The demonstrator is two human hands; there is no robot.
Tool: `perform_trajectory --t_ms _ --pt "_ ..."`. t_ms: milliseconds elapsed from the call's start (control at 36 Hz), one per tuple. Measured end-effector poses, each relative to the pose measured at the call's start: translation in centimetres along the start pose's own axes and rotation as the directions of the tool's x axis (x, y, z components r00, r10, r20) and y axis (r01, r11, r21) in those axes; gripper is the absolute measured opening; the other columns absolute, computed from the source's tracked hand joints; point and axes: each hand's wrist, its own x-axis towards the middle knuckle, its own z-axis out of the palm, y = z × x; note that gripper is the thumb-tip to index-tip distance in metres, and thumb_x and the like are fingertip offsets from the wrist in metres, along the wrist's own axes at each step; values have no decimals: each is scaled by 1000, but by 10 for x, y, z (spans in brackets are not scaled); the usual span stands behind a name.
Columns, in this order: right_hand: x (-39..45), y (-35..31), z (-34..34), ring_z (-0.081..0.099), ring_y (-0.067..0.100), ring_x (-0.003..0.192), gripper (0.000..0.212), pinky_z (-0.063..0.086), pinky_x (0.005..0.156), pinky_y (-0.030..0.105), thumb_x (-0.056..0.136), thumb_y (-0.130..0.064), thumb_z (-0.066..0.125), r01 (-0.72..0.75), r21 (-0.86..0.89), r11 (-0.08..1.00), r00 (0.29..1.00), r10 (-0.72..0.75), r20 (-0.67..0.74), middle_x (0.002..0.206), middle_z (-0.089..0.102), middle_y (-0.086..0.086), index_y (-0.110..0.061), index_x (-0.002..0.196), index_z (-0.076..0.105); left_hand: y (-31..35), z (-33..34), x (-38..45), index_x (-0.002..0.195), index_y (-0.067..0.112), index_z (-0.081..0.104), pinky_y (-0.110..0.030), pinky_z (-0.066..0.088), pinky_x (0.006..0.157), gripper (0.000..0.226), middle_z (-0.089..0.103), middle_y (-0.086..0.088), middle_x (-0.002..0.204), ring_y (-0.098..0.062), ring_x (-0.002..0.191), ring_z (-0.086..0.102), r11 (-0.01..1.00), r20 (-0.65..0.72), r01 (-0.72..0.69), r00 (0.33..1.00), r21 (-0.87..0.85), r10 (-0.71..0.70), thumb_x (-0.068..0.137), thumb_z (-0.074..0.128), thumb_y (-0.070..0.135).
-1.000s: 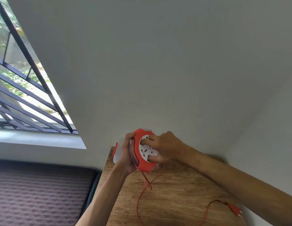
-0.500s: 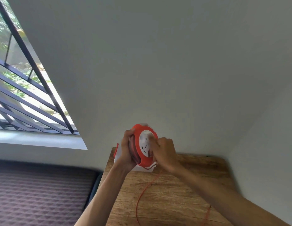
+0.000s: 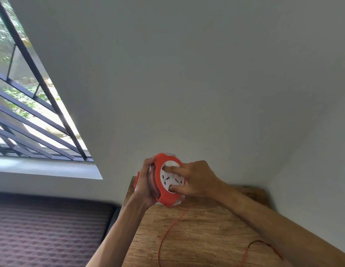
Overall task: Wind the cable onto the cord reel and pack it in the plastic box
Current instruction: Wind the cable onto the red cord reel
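Observation:
My left hand grips the rim of a round orange cord reel and holds it up on edge above the far end of the wooden table. My right hand has its fingers and thumb curled into the reel's white socket face. Several turns of orange cable are wound in the reel's groove. The loose orange cable hangs from the reel's underside down onto the table, and another stretch of it loops by my right forearm. The plastic box is mostly hidden behind the reel and my left hand.
White walls meet in a corner right behind the table. A dark quilted mattress lies left of the table, below a barred window with a white sill.
My right hand turned on the reel's white face, from its lower right back to the right side. The camera view shifted, and the red plug at the lower right left the frame.

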Motion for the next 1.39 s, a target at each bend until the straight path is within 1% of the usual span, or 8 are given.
perform_trajectory --t_ms 139,278,389,472,750,1167,1278,1389 --pt "14 -26 2 69 9 59 69 49 59 22 88 -86 47 -631 187 753 766 643 -6 67 71 -10 -23 80 76 -4 12 -1 150 10 66 -57 62 99 80 66 -30 147 -43 124 72 992 4 -112 994 59 112 91 71 64" --pt "16 -26 10 63 10 56 52 46 51 22 109 -54 46 -784 331 525 589 797 134 68 65 -6 -20 73 62 -3 29 -1 140 14 75 -52 67 89 82 75 -24 132 -38 110 77 982 0 -141 990 126 142 77 83 67" --pt "2 -21 12 63 18 46 26 37 39 18 95 -37 75 -215 -287 933 963 154 -222 70 72 2 -12 88 75 -5 17 0 149 10 68 -71 48 117 90 62 -32 152 -56 140 59 987 -143 -119 981 111 134 81 76 69" --pt "-8 -11 14 70 24 65 31 49 49 27 102 -36 59 195 -237 952 975 -213 -56 99 73 10 -13 123 63 1 9 0 154 7 62 -69 40 121 95 56 -36 155 -54 139 58 990 -198 -87 974 110 108 85 72 71" --pt "-14 -7 8 65 15 59 51 46 48 22 104 -62 48 74 -78 994 996 -77 -34 118 73 4 -41 150 54 4 6 -5 159 3 51 -50 63 93 86 68 -24 135 -38 114 72 992 -31 -103 994 75 105 99 58 65" --pt "-10 19 8 66 23 61 61 58 55 30 103 -46 64 357 -271 894 934 -335 123 137 61 19 -31 157 39 0 10 -5 156 10 59 -63 51 109 91 56 -35 152 -47 128 61 999 -16 -31 999 33 32 87 74 67" --pt "-8 1 6 71 25 68 65 61 63 36 96 -60 63 -48 -51 998 998 50 40 112 76 8 -25 149 53 -2 23 -5 152 6 62 -51 63 92 90 67 -26 136 -38 113 73 993 1 -90 996 72 90 83 79 62" --pt "-1 -40 16 74 8 81 57 61 75 29 86 -64 73 -663 444 603 719 678 153 97 76 -17 -28 128 63 8 25 -4 138 7 75 -51 60 94 75 69 -36 138 -43 113 72 984 -14 -42 999 174 45 85 70 60"
